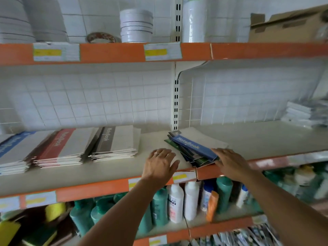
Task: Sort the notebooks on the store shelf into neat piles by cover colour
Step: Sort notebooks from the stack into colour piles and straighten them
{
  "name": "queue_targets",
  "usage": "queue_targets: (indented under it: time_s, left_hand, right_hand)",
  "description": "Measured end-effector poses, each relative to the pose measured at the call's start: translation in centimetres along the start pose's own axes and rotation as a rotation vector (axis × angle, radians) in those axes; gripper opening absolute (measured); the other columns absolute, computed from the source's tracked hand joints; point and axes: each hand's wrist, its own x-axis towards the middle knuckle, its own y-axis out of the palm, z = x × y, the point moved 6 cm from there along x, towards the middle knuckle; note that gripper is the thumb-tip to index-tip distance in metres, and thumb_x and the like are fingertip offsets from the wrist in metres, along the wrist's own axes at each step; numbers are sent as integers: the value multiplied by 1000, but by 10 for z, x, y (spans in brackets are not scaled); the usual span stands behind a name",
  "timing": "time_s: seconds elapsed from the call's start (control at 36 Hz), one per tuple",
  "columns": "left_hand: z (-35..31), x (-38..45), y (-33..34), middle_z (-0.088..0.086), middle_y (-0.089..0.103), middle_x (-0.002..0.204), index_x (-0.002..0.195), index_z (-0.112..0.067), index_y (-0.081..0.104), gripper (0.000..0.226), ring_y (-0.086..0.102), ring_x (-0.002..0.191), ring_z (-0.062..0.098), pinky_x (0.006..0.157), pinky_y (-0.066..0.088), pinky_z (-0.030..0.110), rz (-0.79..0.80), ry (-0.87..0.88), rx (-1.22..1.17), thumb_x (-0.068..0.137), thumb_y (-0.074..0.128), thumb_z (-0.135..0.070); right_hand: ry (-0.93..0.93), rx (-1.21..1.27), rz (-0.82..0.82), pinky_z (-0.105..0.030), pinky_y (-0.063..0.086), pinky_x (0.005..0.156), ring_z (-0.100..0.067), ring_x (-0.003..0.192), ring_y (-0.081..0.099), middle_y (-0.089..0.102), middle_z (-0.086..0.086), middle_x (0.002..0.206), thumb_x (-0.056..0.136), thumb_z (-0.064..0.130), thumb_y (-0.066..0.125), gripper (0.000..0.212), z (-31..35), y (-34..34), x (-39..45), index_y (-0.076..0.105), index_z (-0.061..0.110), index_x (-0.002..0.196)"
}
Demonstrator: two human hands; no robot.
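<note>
Low in the frame, two bare forearms rise from the bottom edge toward the middle shelf [106, 176]. The left hand [160, 163], just left of centre, is open with fingers spread and palm down above the shelf's front, holding nothing; a ring shows on one finger. The right hand [230, 162], right of centre, lies flat with fingers extended on the near corner of a messy pile of notebooks [191, 148], pressing rather than gripping.

That pile is fanned and skewed; its long axis runs diagonally from upper left to lower right, with a blue-spined book on top and green and dark covers poking out beneath. How many it holds cannot be told.

Farther left on the same shelf sit three neat piles, their long axes running from front to back and leaning right: a blue pile [12, 150] at the left edge, a red pile [58, 146], then a grey pile [113, 141].
</note>
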Motion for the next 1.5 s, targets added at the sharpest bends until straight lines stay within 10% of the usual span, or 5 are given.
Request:
queue_targets:
  time_s: [0.33, 0.61, 1.08, 1.25, 1.5]
  left_hand:
    - [-11, 35, 30, -3, 66, 116, 109, -22, 68, 58, 58, 112, 19, 95, 43, 33, 110, -16, -74, 90, 21, -50]
    - [-12, 54, 50, -7, 51, 136, 125, -27, 55, 38, 41, 130, 13, 106, 28, 28, 134, -25, -55, 101, 32, -44]
    - [-22, 57, 43, 7, 60, 97, 100, -12, 56, 21, 57, 86, 26, 74, 46, 36, -128, -244, -58, 95, 46, -30]
    - [-22, 61, 39, 4, 55, 92, 95, -13, 50, 31, 51, 80, 19, 69, 43, 29, -142, -294, -79, 94, 31, -37]
    - [-40, 66, 51, -1, 56, 78, 80, -16, 53, 33, 47, 66, 12, 53, 37, 25, -148, -171, -71, 92, 31, -37]
  right_hand:
    - [-65, -86, 52, -38, 17, 118, -20, 146, 13, 4, 3, 161, 87, -5, 47, 86, -11, 5, 38, 1, 28, 153]
    - [-144, -115, 161, -40, 16, 116, -19, 144, 21, 15, 4, 160, 94, 21, 55, 74, -10, 13, 59, 11, 29, 153]
    - [-472, -9, -193, -27, 34, 93, -14, 109, 50, 61, 4, 116, 100, 41, 38, 37, 20, -3, 61, 60, 24, 124]
    - [-435, 133, -186, -16, 37, 77, -9, 102, 50, 50, 0, 122, 99, 26, 45, 29, 26, 12, 59, 49, 15, 125]
    - [-394, 128, -184, -24, 42, 96, -14, 123, 46, 48, -1, 139, 98, 17, 46, 48, 9, -3, 68, 34, 21, 144]
